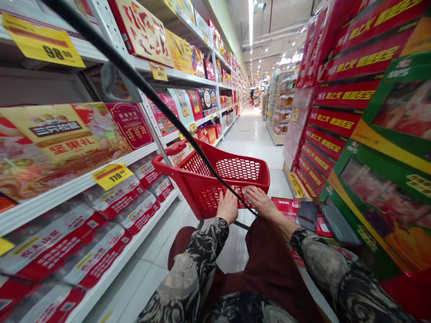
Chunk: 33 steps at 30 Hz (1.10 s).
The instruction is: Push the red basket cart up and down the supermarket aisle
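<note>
A red plastic shopping cart [215, 181] with perforated walls stands in front of my knees. My left hand [228, 206] rests against its near wall, fingers stretched upward and slightly apart. Beside it, my right hand [260, 200] lies on the same wall near the right corner, its fingers extended flat and pointing left. A thin black cable [161, 105] runs from the upper left across the cart and down past my right hand. I cannot make out anything held in either hand.
White shelves with boxed goods and price tags [112, 176] line the left, with wrapped water bottle packs [101, 253] at the bottom. Red cartons [332, 119] and green fruit boxes [387, 179] are stacked at right. Dark phone-like devices [340, 224] lie nearby. A tiled aisle [251, 130] stretches ahead.
</note>
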Available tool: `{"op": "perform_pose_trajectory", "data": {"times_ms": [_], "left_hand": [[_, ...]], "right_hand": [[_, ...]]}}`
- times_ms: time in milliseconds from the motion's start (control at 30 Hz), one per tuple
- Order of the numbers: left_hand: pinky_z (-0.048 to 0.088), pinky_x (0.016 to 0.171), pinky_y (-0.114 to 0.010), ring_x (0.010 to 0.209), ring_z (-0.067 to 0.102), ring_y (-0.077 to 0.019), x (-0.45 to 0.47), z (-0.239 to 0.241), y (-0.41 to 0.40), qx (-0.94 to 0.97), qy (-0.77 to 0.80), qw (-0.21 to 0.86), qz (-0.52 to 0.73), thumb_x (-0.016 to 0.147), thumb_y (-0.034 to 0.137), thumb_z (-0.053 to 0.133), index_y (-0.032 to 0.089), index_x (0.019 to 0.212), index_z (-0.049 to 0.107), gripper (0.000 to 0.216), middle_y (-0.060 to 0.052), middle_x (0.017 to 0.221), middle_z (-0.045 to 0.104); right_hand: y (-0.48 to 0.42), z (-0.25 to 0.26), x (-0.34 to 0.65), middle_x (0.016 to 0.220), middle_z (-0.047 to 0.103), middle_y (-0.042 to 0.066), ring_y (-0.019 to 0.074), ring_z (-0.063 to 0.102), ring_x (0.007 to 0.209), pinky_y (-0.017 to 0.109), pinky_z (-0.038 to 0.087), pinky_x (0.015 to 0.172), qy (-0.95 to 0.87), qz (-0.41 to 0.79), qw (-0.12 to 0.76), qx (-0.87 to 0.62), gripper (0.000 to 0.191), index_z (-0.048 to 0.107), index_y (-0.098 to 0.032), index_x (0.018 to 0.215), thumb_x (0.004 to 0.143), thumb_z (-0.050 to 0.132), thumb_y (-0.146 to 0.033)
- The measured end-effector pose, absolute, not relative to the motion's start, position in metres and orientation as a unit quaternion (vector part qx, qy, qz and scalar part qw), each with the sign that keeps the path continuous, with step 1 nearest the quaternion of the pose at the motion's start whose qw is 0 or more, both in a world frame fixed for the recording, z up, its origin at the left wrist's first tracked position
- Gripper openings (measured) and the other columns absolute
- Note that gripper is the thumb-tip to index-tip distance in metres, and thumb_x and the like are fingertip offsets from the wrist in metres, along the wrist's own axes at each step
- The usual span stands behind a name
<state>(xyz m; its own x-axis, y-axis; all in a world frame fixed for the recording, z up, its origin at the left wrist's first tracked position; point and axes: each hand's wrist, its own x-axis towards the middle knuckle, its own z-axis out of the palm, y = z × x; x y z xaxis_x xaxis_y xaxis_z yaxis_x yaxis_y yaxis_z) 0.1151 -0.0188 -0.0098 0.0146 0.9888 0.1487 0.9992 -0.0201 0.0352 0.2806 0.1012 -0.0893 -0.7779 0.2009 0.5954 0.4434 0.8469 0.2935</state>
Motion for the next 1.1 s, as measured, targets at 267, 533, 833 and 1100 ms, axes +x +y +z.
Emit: {"op": "perform_pose_trajectory", "data": {"times_ms": [267, 533, 833, 1100], "left_hand": [[0.019, 0.113, -0.051, 0.141, 0.02, -0.0242, 0.093, -0.008, -0.024, -0.688, -0.722, 0.043, -0.06, 0.078, 0.012, 0.041, 0.01, 0.142, 0.027, 0.066, -0.014, 0.152, 0.023], [0.018, 0.113, -0.051, 0.14, 0.02, -0.0254, 0.071, 0.0, -0.031, -0.661, -0.745, 0.048, -0.079, 0.078, 0.013, 0.046, 0.009, 0.142, 0.027, 0.067, -0.015, 0.152, 0.024], [0.018, 0.112, -0.053, 0.142, 0.016, -0.0267, 0.03, 0.031, -0.016, -0.636, -0.763, 0.092, -0.062, 0.078, 0.015, 0.045, 0.013, 0.144, 0.025, 0.068, -0.014, 0.154, 0.019], [0.013, 0.109, -0.061, 0.139, 0.022, -0.0297, -0.016, 0.051, -0.008, -0.649, -0.754, 0.092, 0.04, 0.08, 0.025, 0.046, 0.017, 0.14, 0.034, 0.062, -0.014, 0.149, 0.031]], "right_hand": [[0.091, -0.068, 0.247, 0.134, 0.052, 0.011, 0.0228, 0.04, 0.131, 0.044, 0.036, 0.106, -0.926, -0.177, 0.302, -0.142, 0.041, 0.049, -0.016, 0.132, 0.092, 0.043, -0.014], [0.091, -0.056, 0.214, 0.131, 0.055, 0.012, 0.0252, 0.044, 0.127, 0.046, 0.039, 0.104, -0.937, -0.179, 0.274, -0.122, 0.039, 0.053, -0.014, 0.127, 0.09, 0.042, -0.01], [0.093, -0.051, 0.214, 0.13, 0.055, 0.011, 0.0237, 0.041, 0.129, 0.045, 0.039, 0.104, -0.901, -0.136, 0.375, -0.169, 0.041, 0.05, -0.017, 0.13, 0.091, 0.04, -0.014], [0.093, -0.054, 0.249, 0.14, 0.044, 0.015, 0.0269, 0.034, 0.133, 0.047, 0.033, 0.105, -0.827, -0.036, 0.314, -0.464, 0.051, 0.044, -0.011, 0.135, 0.086, 0.033, -0.005]]}}
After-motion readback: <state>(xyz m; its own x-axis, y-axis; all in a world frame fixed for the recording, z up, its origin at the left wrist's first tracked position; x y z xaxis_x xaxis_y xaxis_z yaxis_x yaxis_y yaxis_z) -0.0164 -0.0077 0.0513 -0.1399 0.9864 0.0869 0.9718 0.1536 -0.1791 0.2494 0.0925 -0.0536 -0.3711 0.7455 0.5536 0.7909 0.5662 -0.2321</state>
